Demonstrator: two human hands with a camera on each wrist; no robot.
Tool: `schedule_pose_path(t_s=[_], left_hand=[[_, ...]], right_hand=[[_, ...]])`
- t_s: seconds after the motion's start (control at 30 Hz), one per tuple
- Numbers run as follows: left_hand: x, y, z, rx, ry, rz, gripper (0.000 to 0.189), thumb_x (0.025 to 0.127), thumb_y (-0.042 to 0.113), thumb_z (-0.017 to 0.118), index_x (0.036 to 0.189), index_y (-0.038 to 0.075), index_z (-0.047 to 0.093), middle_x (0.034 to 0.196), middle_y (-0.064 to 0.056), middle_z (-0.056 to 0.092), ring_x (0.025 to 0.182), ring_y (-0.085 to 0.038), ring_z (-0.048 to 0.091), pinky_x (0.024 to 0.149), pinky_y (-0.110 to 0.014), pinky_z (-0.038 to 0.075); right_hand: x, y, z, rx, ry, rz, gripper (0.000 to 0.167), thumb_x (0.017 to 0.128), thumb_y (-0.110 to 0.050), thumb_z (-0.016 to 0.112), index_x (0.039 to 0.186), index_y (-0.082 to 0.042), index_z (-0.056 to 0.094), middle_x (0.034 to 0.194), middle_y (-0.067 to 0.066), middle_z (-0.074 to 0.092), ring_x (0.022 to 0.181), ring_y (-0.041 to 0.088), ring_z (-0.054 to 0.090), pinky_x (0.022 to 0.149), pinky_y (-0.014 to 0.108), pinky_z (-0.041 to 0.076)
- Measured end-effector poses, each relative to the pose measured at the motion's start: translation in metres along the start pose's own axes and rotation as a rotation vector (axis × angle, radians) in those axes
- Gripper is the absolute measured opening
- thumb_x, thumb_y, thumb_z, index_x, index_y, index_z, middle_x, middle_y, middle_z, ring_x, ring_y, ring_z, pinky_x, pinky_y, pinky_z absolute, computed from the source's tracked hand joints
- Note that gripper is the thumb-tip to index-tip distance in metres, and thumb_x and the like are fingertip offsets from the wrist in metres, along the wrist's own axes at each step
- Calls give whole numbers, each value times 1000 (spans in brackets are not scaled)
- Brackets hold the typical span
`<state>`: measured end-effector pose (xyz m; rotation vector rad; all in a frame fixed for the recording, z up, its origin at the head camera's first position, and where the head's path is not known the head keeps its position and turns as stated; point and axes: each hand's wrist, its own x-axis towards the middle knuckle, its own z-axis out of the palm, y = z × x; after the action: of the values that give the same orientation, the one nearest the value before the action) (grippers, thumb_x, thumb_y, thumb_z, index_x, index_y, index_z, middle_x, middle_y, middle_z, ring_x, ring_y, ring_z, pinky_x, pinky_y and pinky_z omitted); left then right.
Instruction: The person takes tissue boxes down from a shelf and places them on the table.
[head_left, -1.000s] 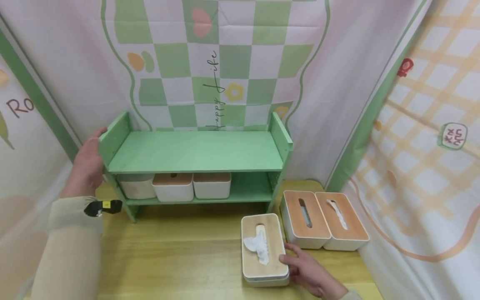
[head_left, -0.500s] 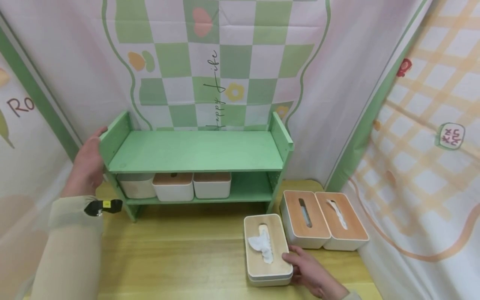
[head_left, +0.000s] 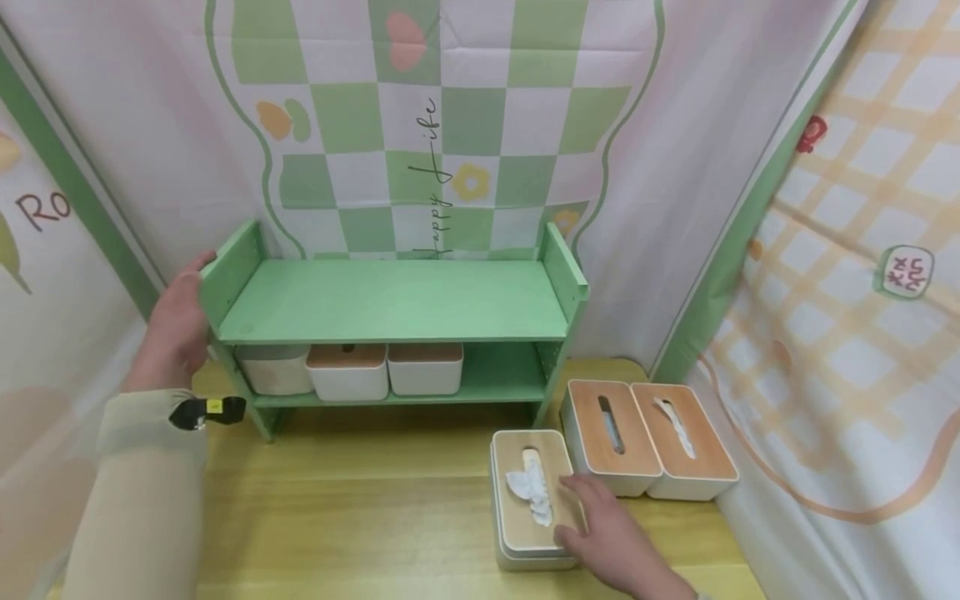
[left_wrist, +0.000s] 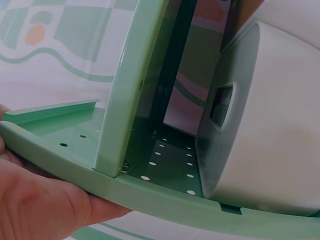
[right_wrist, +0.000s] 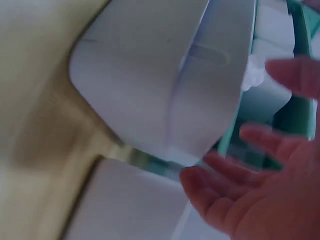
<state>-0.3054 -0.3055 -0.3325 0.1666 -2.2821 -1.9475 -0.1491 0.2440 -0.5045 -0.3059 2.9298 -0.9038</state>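
At the left, my left hand (head_left: pixel 176 325) grips the side panel of a green two-tier shelf (head_left: pixel 397 300). The left wrist view has its thumb side along the edge of the panel (left_wrist: pixel 112 185). A white tissue box (head_left: pixel 517 529) with a pale wood lid and a tissue (head_left: pixel 536 492) sticking out stands on the table in front of the shelf. My right hand (head_left: pixel 611 533) is over the box's right edge, fingers spread and slightly bent. Seen from the right wrist, the fingers (right_wrist: pixel 200 190) hover beside the box (right_wrist: pixel 135 65), with nothing gripped.
Two tissue boxes with browner lids, one left (head_left: pixel 588 433) and one right (head_left: pixel 708 446), stand side by side at the right. The lower tier holds three white boxes, left (head_left: pixel 273 371), middle (head_left: pixel 348 383) and right (head_left: pixel 425 375). Patterned curtains (head_left: pixel 630 208) enclose the wooden table (head_left: pixel 360 517).
The tissue box has shifted a little to the right, toward the two others. My right hand has loosened from its side and risen over its lid edge. The left hand stays put.
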Motion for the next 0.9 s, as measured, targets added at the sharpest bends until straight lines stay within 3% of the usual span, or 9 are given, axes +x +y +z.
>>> schedule_pose_path(t_s=[0.13,0.23,0.3,0.43,0.67,0.9], left_hand=[[-1,-1,0,-21,-2,3,51,108,46,25,158,40,20,152,-12,28,114,-23,47,88,-31,51],[-1,-1,0,-22,0,1,51,108,46,26,158,41,20,155,-12,26,115,-22,46,90,-31,51],[-1,-1,0,-31,1,-3,50,108,45,26,158,41,20,156,-12,25,116,-21,46,91,-31,50],[-1,-1,0,-47,1,-8,51,108,44,27,158,41,20,154,-12,26,114,-21,46,89,-31,51],[-1,0,0,-26,-5,6,52,108,45,30,158,40,19,149,-10,32,113,-23,47,88,-33,52],[0,-2,1,1,-16,15,55,108,38,39,159,39,17,148,-10,33,113,-24,46,89,-36,51]], right_hand=[[-4,-8,5,-273,-37,-271,60,80,-31,81,132,-9,62,139,21,51,125,42,48,98,60,43],[-4,-8,13,-395,5,-430,53,74,-28,84,122,-14,67,129,19,57,119,39,54,94,58,47],[-3,-8,17,-432,58,-493,47,70,-23,86,114,-17,69,122,16,61,113,35,57,90,56,49],[-2,-9,21,-439,94,-514,41,68,-13,86,105,-21,71,114,12,63,106,31,60,86,52,52],[2,-11,19,-411,19,-415,39,76,-15,84,112,-21,72,120,13,62,109,31,59,88,52,52],[4,-8,18,-405,35,-407,39,76,-14,84,112,-20,72,121,15,62,109,31,59,88,52,52]])
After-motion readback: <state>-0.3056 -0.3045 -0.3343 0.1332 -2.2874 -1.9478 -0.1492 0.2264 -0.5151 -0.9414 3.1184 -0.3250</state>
